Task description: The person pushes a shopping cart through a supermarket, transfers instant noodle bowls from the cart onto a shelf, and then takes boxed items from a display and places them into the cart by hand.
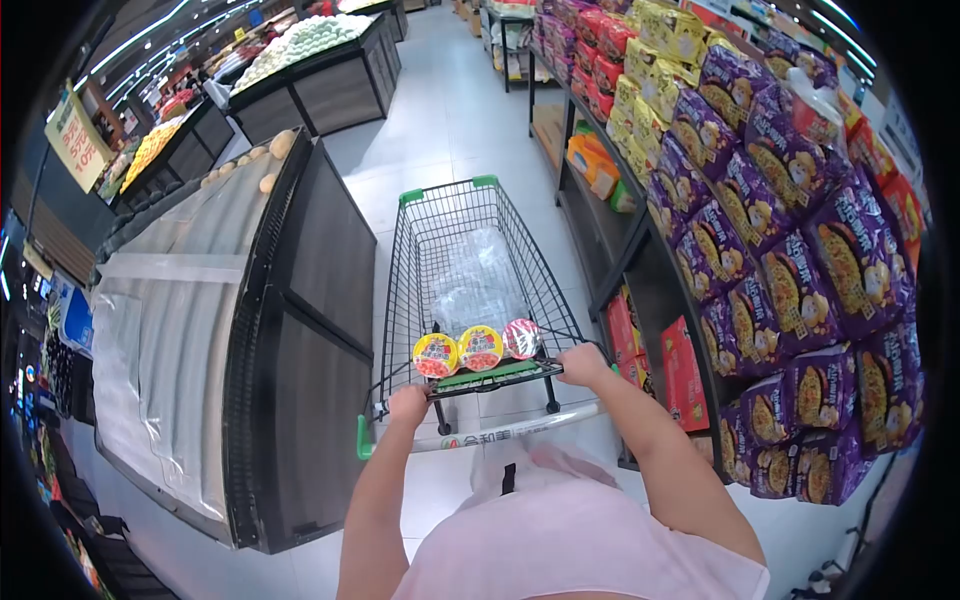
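Observation:
A shopping cart [484, 182] with green corners is right in front of me. My left hand [408, 405] is closed round the near left end of its basket frame, and my right hand [582, 364] grips the near right end. Between them, two yellow-lidded instant noodle cups [436, 355] and one pink-lidded cup [521, 339] sit side by side at the basket's near end. Farther in lies a crumpled heap of clear plastic [480, 280]; what it wraps, if anything, I cannot make out. The cart's grey handle bar [535, 427] runs below my hands, nearer my body.
On the right, a dark shelf [640, 245] carries stacked purple snack packs [790, 280], with yellow and red packs beyond. A plastic-covered display stand [175, 340] is close on the left. The tiled aisle [450, 90] runs ahead past a produce bin [310, 45].

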A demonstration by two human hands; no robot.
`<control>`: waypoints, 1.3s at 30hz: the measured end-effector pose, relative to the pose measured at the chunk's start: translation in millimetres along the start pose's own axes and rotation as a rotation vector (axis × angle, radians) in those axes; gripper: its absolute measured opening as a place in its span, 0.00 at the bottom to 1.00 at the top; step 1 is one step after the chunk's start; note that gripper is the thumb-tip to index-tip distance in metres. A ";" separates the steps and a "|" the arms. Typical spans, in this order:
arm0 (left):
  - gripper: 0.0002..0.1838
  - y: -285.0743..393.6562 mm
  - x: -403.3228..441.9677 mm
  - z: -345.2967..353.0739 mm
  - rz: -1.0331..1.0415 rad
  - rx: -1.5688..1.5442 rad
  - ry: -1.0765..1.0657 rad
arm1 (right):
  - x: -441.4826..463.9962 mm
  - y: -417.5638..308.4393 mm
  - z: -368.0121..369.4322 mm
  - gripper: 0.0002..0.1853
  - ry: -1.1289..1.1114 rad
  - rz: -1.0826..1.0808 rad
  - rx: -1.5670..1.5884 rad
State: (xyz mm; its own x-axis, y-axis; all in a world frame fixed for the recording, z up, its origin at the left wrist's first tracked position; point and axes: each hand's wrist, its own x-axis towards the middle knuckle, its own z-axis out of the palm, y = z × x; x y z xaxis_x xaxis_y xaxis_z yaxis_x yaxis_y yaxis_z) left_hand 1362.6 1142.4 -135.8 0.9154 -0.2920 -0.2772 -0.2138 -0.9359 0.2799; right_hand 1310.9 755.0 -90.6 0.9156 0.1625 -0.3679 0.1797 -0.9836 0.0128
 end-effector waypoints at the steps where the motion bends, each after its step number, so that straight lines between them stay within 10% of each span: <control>1: 0.08 -3.7 12.2 -2.9 0.007 0.004 0.004 | 9.6 2.7 -4.1 0.19 -0.002 0.006 0.002; 39: 0.07 -47.1 445.6 -100.3 0.071 -0.037 0.048 | 401.8 141.3 -137.7 0.15 -0.054 0.079 0.105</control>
State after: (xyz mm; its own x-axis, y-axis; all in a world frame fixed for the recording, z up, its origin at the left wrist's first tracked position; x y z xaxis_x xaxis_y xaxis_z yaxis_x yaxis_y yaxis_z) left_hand 1814.8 1076.1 -180.3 0.9139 -0.3468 -0.2111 -0.2669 -0.9050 0.3312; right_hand 1753.7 692.1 -108.6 0.9042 0.0826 -0.4190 0.0666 -0.9964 -0.0528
